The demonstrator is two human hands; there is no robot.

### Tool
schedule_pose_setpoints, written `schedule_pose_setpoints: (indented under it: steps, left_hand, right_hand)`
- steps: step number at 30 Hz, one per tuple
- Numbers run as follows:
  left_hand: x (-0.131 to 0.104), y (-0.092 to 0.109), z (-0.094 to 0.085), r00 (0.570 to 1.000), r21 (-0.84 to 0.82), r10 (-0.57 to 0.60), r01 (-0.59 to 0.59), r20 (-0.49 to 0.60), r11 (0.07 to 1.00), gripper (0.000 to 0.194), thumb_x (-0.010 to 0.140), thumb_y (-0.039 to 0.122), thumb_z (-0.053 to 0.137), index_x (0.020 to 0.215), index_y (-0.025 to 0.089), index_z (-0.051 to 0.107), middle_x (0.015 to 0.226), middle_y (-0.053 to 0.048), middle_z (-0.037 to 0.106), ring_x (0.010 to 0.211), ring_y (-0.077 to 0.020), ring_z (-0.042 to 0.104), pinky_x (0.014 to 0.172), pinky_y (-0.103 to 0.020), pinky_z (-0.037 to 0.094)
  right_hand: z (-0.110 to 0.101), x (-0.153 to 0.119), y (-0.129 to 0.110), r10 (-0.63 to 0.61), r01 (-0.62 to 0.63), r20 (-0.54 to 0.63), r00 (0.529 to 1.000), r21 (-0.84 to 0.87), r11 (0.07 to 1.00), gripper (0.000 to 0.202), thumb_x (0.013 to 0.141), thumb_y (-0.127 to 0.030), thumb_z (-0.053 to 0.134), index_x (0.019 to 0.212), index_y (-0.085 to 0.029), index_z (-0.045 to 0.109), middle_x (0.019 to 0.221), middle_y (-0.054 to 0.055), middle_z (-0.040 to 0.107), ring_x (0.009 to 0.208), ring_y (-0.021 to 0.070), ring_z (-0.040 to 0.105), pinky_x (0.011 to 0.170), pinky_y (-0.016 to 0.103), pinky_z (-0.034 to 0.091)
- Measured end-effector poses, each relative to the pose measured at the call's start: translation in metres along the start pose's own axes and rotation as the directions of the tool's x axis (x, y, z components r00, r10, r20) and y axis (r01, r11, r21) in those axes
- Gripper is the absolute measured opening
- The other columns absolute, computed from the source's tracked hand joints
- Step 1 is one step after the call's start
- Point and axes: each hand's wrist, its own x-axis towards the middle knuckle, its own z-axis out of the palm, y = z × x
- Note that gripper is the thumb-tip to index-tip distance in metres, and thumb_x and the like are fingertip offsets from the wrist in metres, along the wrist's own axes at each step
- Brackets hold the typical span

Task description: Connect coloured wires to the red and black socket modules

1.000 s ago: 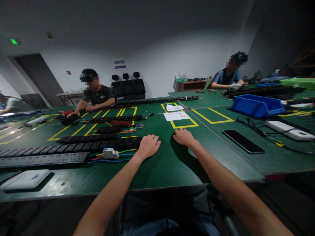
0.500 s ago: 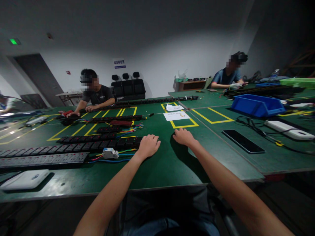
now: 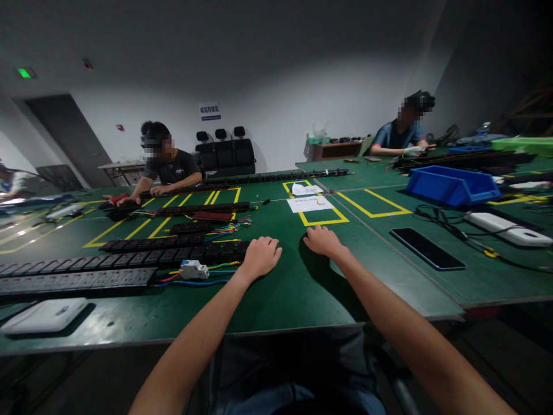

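By a wired breaker (image 3: pixel 194 270), the left hand (image 3: pixel 261 257) rests on the surface (image 3: pixel 276 305) beside a socket strip (image 3: pixel 190 253). The right hand (image 3: pixel 322 241) lies short of a paper (image 3: pixel 305 204). Each grip is loosely bent, pinching nothing visible.

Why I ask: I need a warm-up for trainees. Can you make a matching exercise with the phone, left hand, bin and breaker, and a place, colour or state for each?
Things
1. Phone
2. Left hand
3. Bin
4. Breaker

Place, colour or state
A. At the right end of a black power strip
B. White, with coloured wires beside it
C. Flat, with its dark screen up
D. Blue

Right pairs: 1-C, 2-A, 3-D, 4-B
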Motion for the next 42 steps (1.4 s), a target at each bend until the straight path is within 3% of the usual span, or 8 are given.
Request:
schedule_pose_setpoints:
  steps: [42]
  left_hand:
    - [0.0003,0.0001,0.0012,1.0,0.022,-0.01,0.01,0.003,1.0,0.035,0.109,0.037,0.045,0.126,0.016,0.068,0.12,-0.012,0.074,0.114,-0.0269,0.067,0.094,-0.04,0.05]
  right_hand:
    - [-0.002,-0.0002,-0.0004,0.011,-0.011,0.019,1.0,0.013,1.0,0.045,0.105,-0.036,0.041,0.134,-0.011,0.064,0.134,0.026,0.061,0.124,0.0386,0.06,0.098,0.049,0.048]
